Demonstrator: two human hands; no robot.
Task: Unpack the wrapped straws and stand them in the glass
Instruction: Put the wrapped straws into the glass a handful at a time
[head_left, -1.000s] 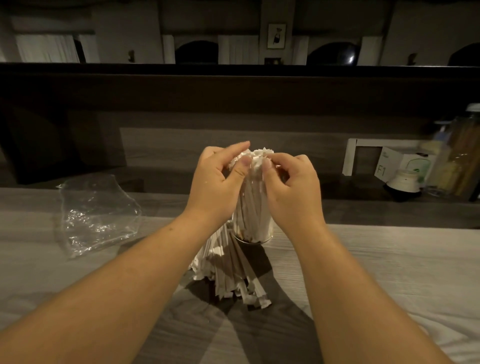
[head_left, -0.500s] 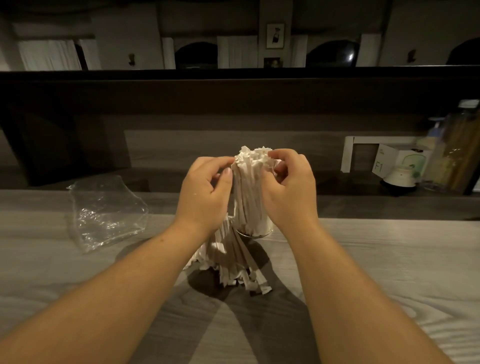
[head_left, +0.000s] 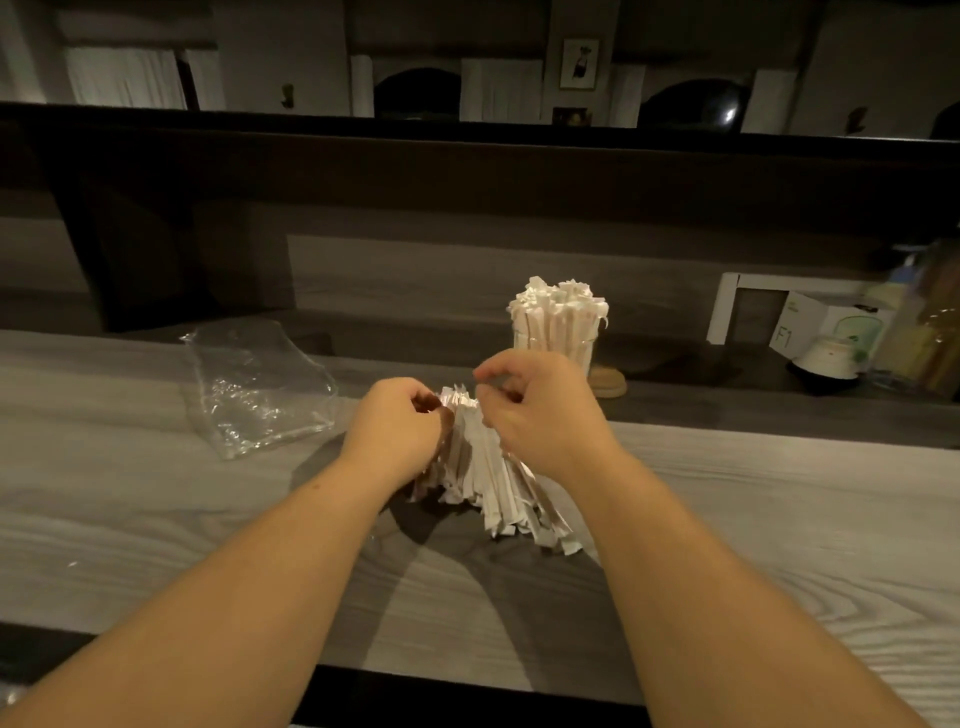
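In the frame centre the left hand (head_left: 397, 426) and right hand (head_left: 530, 410) grasp the loose straws (head_left: 488, 467); lifting them unevenly may knock over the full glass (head_left: 558, 332) just behind

surface: grey wood-grain table (head_left: 156, 519) | centre: pile of wrapped straws (head_left: 498, 483) lying on it | far, just behind pile: glass (head_left: 553, 348) w/ straws standing upright | left: crumpled clear plastic bag (head_left: 254, 384) | far right: white box (head_left: 826, 332), white bowl (head_left: 828, 358)
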